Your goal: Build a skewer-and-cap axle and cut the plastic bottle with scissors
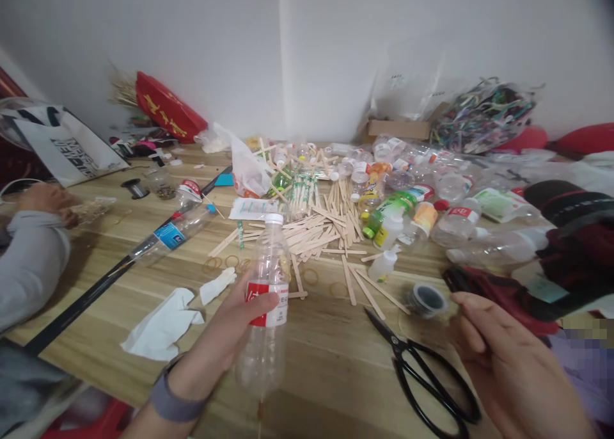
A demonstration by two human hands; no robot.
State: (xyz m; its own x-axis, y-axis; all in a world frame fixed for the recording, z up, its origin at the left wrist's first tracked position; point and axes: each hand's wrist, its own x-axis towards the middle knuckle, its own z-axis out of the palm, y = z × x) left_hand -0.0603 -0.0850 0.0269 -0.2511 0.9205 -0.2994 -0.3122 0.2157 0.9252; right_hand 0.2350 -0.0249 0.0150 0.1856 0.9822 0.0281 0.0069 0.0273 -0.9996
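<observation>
My left hand (240, 317) is wrapped around a clear plastic bottle (272, 260) with a white cap and a red and white label. The bottle stands nearly upright in front of me, and a thin brownish stick or strand shows below its base. At the right, my right hand (508, 356) is closed, thumb and forefinger pinched together; what they hold, if anything, cannot be made out. Black-handled scissors (407, 362) lie on the table just left of it. Beyond them sits a small round tub with dark contents (426, 299).
Wooden craft sticks (311, 234) are heaped mid-table, with rubber bands (230, 262) nearby. Plastic bottles (455, 221) crowd the right. White tissues (163, 324) and a blue-labelled bottle (165, 236) lie left. Another person's hand (45, 202) is at the far left.
</observation>
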